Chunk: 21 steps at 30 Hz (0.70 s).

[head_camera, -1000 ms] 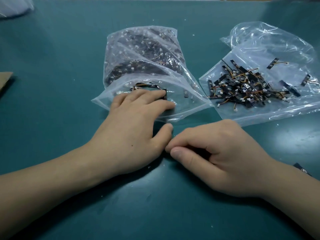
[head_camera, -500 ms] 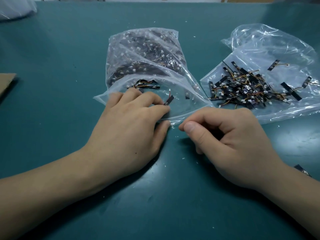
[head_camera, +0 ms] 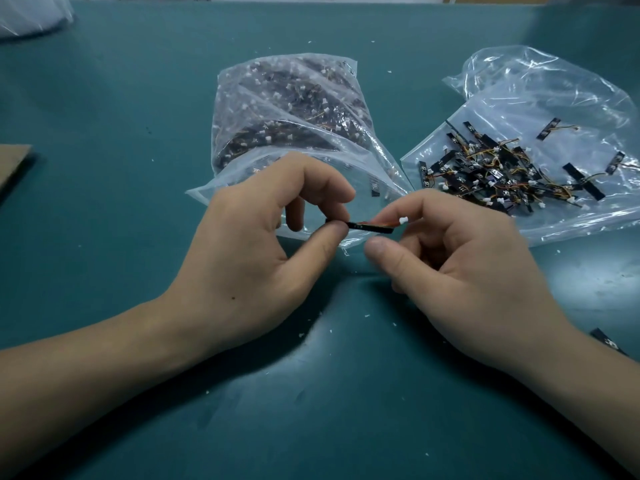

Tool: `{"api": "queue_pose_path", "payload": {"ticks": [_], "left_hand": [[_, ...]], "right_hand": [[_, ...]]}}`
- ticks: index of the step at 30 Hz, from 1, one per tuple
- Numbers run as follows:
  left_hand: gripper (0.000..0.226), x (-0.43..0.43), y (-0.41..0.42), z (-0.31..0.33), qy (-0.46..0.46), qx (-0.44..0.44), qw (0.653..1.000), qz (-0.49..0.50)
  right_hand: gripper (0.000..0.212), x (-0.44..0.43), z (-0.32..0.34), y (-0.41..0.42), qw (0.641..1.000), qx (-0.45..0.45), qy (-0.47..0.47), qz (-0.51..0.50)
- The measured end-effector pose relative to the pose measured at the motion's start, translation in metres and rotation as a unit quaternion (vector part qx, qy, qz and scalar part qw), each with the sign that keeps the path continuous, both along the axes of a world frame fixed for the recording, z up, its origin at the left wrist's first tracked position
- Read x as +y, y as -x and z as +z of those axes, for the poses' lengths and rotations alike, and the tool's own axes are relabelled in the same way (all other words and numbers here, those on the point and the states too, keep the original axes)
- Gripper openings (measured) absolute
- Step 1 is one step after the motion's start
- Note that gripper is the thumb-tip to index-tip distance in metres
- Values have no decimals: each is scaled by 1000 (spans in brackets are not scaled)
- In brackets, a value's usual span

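A strip (head_camera: pixel 370 226) is pinched in the grip of the left hand (head_camera: pixel 242 258) above the table (head_camera: pixel 104 202), before the bag (head_camera: pixel 294 109). Its plug (head_camera: pixel 402 220) is pinched by the right hand (head_camera: pixel 467 271). Unplugging is judged to be in hand; a steady, straight pull is needed.

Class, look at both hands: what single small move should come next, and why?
Probably the right hand should close its thumb up onto the white connector. The left hand pinches the far end of the black circuit strip, while the right thumb seems to sit just below the connector end, not yet on it.
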<state>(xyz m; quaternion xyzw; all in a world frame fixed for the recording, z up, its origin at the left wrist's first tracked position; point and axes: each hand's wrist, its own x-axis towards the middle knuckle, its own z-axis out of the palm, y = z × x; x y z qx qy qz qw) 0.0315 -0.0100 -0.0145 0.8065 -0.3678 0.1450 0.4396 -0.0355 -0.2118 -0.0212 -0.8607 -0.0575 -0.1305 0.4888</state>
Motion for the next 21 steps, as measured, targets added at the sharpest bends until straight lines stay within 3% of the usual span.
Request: {"api": "queue_pose_path", "payload": {"ticks": [5,16,20,21], "left_hand": [[21,1,1,0,-4,8,1000,-25],[40,-1,4,2,8,26,999,-29],[8,1,2,3,11,76,996,-35],[12,1,2,5,5,94,995,-35]], "right_hand": [[7,-1,1,0,1000,-16,14,-1],[5,-2,1,2,999,-35,19,13],[3,-2,0,2,997,-77,-11,0],[4,-2,0,2,996,-84,-9,-4]]}}
